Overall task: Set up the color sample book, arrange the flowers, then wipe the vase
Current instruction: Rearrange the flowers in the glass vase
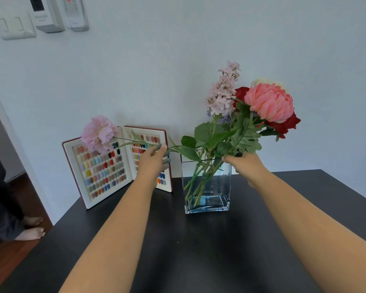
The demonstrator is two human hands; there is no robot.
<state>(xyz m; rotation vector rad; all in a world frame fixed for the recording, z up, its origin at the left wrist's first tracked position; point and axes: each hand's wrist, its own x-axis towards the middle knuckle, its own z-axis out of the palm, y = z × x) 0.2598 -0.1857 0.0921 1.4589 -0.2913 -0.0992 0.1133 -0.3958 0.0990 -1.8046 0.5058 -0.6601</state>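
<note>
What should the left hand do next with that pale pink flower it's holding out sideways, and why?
Probably swing the pale pink flower upright and feed its stem into the glass vase. The left hand pinches its stem nearly level, with the bloom out in front of the color sample book, while the right hand grips the other stems at the vase rim, seemingly holding them aside.

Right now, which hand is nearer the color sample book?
Left. The left hand is in front of the color sample book's right page, pinching a pale pink flower's stem. The right hand is farther right, gripping stems at the glass vase's rim.
</note>
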